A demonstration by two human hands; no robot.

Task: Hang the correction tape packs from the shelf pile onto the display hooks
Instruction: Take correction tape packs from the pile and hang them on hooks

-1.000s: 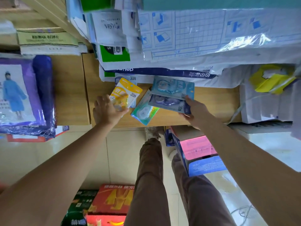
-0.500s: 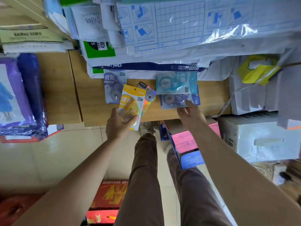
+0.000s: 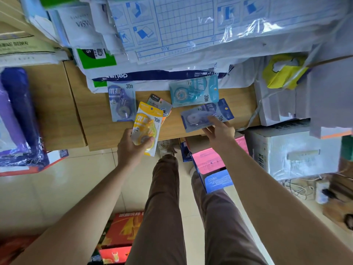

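Several correction tape packs lie on the wooden shelf (image 3: 95,131). My left hand (image 3: 131,148) grips a yellow pack (image 3: 147,125) at the shelf's front edge. Behind it a small dark pack (image 3: 159,105) peeks out, and a grey-blue pack (image 3: 121,101) lies flat to the left. My right hand (image 3: 219,131) pinches the near edge of a purple-blue pack (image 3: 206,114), thumb on top. A teal pack (image 3: 193,91) lies just behind that one. No display hooks are in view.
Stacked paper packages and plastic-wrapped sheets (image 3: 172,35) overhang the shelf's back. A purple wrapped bundle (image 3: 17,115) sits left. A pink-and-blue box (image 3: 212,165) and a white carton (image 3: 292,152) stand on the floor right, red boxes (image 3: 124,232) by my legs.
My left hand has drawn the yellow pack back toward the shelf's front edge. My right hand has slid the purple-blue pack out from under the teal one, tilting it.
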